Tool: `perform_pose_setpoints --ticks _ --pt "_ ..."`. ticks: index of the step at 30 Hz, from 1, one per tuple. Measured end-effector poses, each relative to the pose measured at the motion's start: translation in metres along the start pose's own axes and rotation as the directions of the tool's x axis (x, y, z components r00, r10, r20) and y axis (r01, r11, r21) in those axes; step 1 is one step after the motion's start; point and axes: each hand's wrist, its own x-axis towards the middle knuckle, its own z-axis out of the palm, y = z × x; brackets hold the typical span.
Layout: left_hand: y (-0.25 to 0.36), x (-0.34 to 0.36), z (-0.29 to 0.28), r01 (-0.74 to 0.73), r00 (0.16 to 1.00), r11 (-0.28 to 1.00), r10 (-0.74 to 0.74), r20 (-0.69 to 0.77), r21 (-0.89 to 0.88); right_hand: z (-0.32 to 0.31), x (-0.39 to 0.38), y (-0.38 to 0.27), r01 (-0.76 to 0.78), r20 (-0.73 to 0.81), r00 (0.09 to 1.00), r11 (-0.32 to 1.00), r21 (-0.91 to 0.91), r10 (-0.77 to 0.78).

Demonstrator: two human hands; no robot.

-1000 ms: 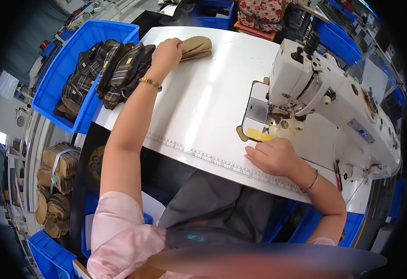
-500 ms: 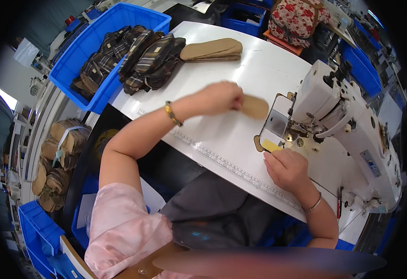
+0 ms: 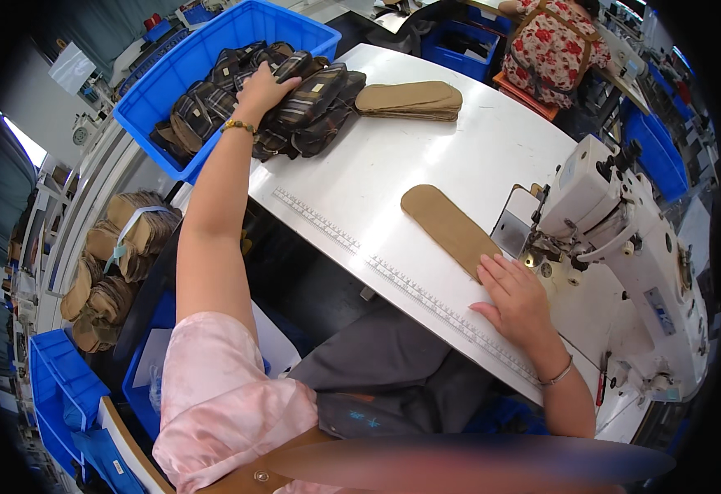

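My left hand (image 3: 266, 89) reaches to the far left and rests on a heap of dark plaid fabric pieces, seemingly shoe uppers (image 3: 315, 103). Its thumb and fingers are spread, and some fingertips are lost among the folds. A long tan insole (image 3: 447, 222) with rounded ends lies flat on the white table, slanting toward the sewing machine (image 3: 595, 193). My right hand (image 3: 515, 298) is laid over the insole's near end, fingers extended, with the thumb out to the side. A stack of similar tan insoles (image 3: 410, 97) sits right of the heap.
A blue crate (image 3: 158, 140) holds more plaid pieces beside the white table (image 3: 360, 198). Bundled tan pieces (image 3: 142, 226) stand at the left. A printed ruler (image 3: 426, 292) runs along the near edge. Another person in a floral top (image 3: 546, 49) sits beyond the table.
My left hand has let go of the tan insole and moved left to the plaid heap. The insole now lies under my right hand, and the yellow piece there no longer shows.
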Motion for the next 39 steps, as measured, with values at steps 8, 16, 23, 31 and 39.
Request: perform_pose_setpoints --ticks 8,16,23,31,39 --pt "-0.033 -0.013 -0.008 -0.436 0.847 0.852 0.279 -0.452 -0.290 -0.007 0.006 0.009 0.035 -0.030 0.999 0.999 -0.011 -0.035" --pt "0.020 -0.171 -0.087 -0.768 0.179 0.566 0.639 -0.748 0.299 -0.032 0.045 0.014 0.117 -0.120 0.988 0.981 0.153 -0.099" --pt "0.066 -0.266 -0.084 -0.893 0.056 0.324 0.769 -0.636 0.313 -0.039 0.113 0.001 -0.418 0.400 0.906 -0.135 0.899 -0.141" --pt "0.084 -0.261 -0.098 -0.759 0.651 0.510 0.579 -0.491 -0.405 -0.050 0.155 0.011 -0.328 0.328 0.909 0.044 0.944 -0.259" --pt "0.083 -0.245 -0.090 0.249 0.659 0.251 0.663 0.354 -0.935 -0.052 0.163 0.010 -0.352 0.370 0.888 0.115 0.929 -0.273"
